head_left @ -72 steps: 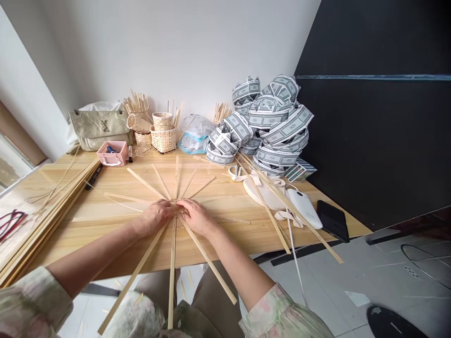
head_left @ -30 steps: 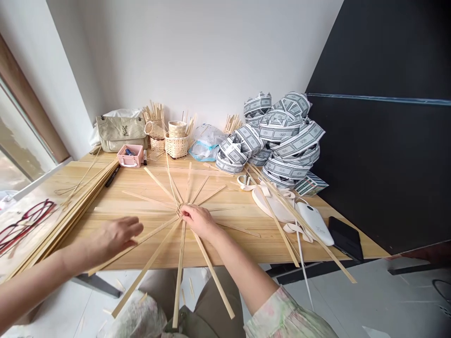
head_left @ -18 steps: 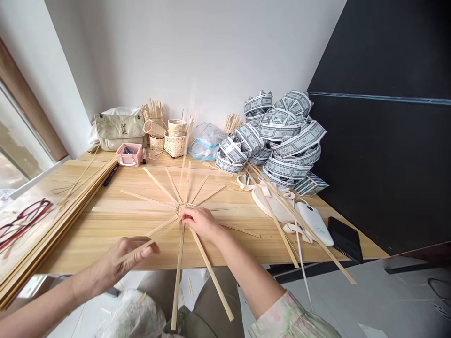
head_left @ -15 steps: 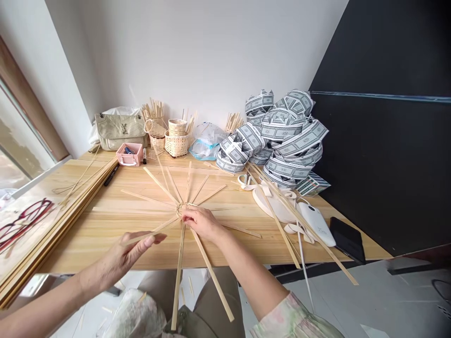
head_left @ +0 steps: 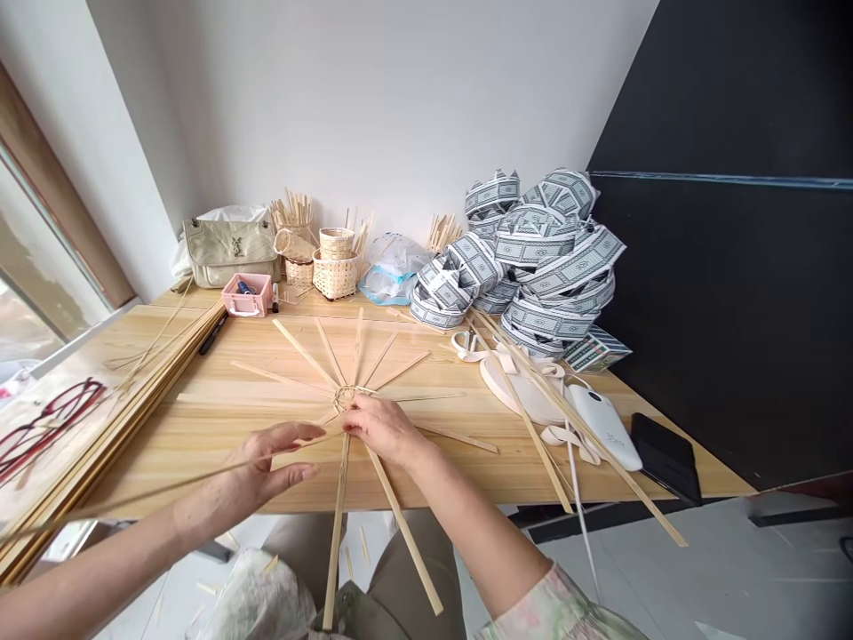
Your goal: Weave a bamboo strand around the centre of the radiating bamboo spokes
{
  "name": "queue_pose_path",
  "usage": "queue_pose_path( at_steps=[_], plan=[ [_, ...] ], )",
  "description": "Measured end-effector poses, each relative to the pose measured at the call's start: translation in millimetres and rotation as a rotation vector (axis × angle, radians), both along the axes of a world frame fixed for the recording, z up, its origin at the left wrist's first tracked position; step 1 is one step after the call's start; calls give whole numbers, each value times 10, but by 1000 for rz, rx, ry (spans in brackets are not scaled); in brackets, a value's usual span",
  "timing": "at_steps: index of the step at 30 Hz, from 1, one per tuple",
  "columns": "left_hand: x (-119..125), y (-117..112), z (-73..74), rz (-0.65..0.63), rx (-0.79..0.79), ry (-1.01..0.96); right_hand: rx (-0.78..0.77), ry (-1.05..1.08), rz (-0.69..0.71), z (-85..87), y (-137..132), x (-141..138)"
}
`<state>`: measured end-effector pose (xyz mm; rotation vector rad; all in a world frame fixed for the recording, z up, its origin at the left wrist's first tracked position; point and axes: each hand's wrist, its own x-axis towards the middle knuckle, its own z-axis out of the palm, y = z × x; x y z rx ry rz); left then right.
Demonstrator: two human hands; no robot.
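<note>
Flat bamboo strips (head_left: 301, 348) fan out like spokes from a small woven centre (head_left: 345, 397) on the wooden table (head_left: 200, 418). My right hand (head_left: 385, 429) presses down on that centre, fingers curled over the crossing strips. My left hand (head_left: 267, 462) is a little to the left near the table's front edge, its thumb and fingers closed loosely round a thin bamboo strand (head_left: 166, 484) that runs from the centre out to the lower left.
At the back stand small woven baskets (head_left: 333, 267), a pink box (head_left: 248, 294), a beige bag (head_left: 230, 251), a plastic bag (head_left: 393, 265) and a pile of patterned paper rolls (head_left: 533, 258). A white device (head_left: 606, 427) and black phone (head_left: 666, 455) lie right. Long bamboo slats (head_left: 113, 418) line the left.
My left hand left the centre, reached left, took up a thin strand and drew it toward the front left. The strand swung down from upright. My right hand stayed on the centre.
</note>
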<state>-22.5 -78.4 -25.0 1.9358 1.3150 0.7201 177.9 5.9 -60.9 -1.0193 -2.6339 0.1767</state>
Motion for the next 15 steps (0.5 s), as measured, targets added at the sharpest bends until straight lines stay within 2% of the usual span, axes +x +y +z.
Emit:
queue_pose_path(
  at_steps=[4,8,10,12,15],
  plan=[
    [-62,86,89,-38,4,72,-34,5,-27,25,-14,-2],
    [-230,328,237,-284,-21,204,-117,104,-41,45,-24,11],
    [-312,490,274,-310,-6,332,-173,142,-30,41,-30,19],
    [-369,655,274,-282,49,451,-181,153,-24,37,-42,25],
    [-395,856,233,-310,233,595,-141,115,-89,50,-72,34]
  ],
)
